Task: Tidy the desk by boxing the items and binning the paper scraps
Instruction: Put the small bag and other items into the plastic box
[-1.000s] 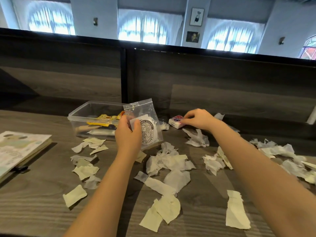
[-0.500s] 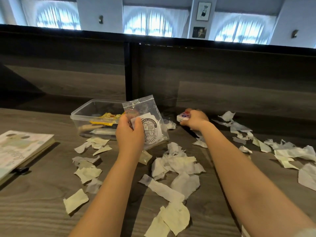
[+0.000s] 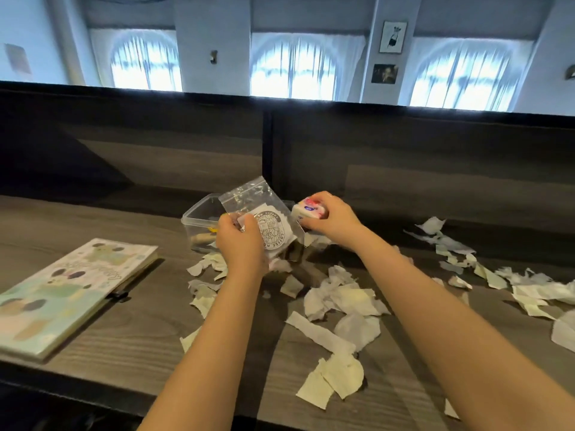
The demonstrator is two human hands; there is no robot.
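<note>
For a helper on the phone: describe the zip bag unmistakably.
Find the clear plastic box at the desk's back panel. In front, the left hand grips the zip bag: transparent, with a round-logo card inside, unlike the torn paper scraps below.

Two hands are in view, the left hand [image 3: 241, 244] and the right hand [image 3: 331, 222]. There is one clear box [image 3: 199, 213], one zip bag [image 3: 249, 197], one small white block [image 3: 306, 209] and one book [image 3: 71, 290]. The scraps [image 3: 342, 300] on the surface [image 3: 124, 331] run to several dozen, white and pale yellow, too overlapped for an exact count. Behind, the wall has three arched windows [image 3: 295, 66] and two pictures [image 3: 392, 36].
</note>
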